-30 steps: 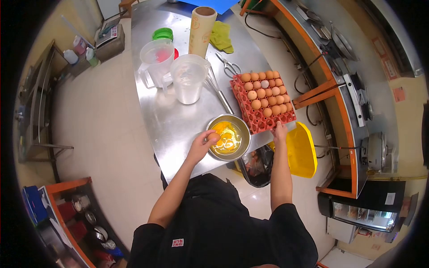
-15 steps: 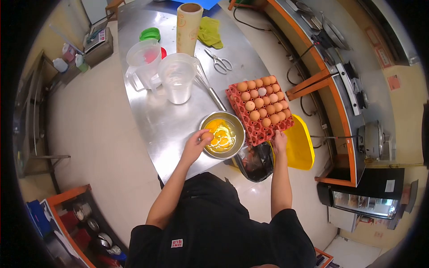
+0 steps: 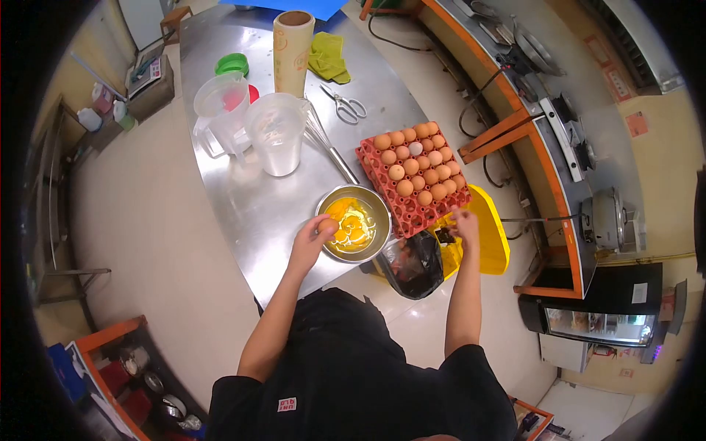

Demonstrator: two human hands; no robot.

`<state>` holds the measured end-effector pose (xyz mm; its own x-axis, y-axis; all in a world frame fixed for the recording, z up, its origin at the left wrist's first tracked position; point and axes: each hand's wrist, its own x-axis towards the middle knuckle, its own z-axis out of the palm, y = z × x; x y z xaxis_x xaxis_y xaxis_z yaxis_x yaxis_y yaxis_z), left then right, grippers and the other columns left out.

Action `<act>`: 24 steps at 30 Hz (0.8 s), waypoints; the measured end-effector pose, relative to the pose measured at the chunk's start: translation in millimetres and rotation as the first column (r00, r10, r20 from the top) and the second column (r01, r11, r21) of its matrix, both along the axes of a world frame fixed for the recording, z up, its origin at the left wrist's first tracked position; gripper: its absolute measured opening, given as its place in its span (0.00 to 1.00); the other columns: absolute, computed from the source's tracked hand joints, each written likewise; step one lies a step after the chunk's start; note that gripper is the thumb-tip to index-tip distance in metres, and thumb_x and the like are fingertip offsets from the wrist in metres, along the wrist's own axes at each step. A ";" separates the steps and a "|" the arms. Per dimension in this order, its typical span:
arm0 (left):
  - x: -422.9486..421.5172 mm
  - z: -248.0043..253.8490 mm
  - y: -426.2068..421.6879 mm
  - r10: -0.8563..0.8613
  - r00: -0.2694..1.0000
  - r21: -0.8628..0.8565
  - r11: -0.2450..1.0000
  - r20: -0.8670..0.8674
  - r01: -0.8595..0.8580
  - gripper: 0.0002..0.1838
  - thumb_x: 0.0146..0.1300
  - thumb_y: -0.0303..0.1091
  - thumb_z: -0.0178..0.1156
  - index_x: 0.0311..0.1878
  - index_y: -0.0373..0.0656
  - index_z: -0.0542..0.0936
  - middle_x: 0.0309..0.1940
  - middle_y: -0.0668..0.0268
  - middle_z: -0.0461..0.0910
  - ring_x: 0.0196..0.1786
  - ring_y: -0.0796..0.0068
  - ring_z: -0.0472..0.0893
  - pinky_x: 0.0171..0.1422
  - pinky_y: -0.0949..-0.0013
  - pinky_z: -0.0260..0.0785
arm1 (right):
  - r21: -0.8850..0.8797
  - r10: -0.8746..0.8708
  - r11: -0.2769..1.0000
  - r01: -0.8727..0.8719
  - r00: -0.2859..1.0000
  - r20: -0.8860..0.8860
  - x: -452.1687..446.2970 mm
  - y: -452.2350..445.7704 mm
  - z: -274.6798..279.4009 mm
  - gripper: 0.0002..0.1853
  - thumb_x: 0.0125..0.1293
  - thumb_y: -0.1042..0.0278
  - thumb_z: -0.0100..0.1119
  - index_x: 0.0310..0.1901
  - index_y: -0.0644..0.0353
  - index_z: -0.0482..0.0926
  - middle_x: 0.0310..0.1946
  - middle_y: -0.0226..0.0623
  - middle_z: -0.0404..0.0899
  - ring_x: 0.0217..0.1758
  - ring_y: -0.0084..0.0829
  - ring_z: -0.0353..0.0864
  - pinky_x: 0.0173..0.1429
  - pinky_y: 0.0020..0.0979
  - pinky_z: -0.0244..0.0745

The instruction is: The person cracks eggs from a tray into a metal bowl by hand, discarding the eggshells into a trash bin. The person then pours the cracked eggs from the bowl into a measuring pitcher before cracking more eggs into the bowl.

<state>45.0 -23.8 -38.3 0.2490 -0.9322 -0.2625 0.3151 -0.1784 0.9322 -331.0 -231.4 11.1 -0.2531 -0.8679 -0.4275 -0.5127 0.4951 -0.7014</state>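
A: From the head view, what occupies the hands?

B: The left hand [image 3: 307, 241] grips a brown egg [image 3: 327, 228] at the left rim of a steel mixing bowl [image 3: 382, 220], fingers curled around the shell. Yolks and whites [image 3: 353, 226] pool inside, near the right edge of the tabletop [image 3: 254, 220].

A: And the right hand?

B: The right hand [image 3: 466, 228] hangs by the near right corner of a red egg tray [image 3: 409, 219], fingers bent. Whether they touch the tray or hold anything, I cannot tell.

A: Where does the risk lie?

B: The tray, loaded with more eggs [image 3: 418, 183], appears to jut past the tabletop's right edge, beside a yellow plastic container [image 3: 491, 239]. A knock from the right hand could tip it and send them rolling.

A: And at the bowl?

B: Too hard a squeeze could scatter shell among the yolks. A bump could shift the bowl rightward, toward the black plastic bag [image 3: 426, 275] below, or against the whisk [image 3: 340, 159] just beyond.
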 end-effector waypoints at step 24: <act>-20.9 20.3 -2.9 0.102 0.938 0.114 0.991 -0.331 -0.068 0.27 0.77 0.45 0.58 0.72 0.41 0.70 0.60 0.57 0.79 0.50 0.69 0.87 0.52 0.72 0.78 | -0.278 0.478 0.558 -0.782 0.577 -0.662 96.0 -1.1 21.0 0.22 0.52 0.72 0.69 0.48 0.62 0.70 0.46 0.51 0.75 0.51 0.56 0.79 0.54 0.50 0.77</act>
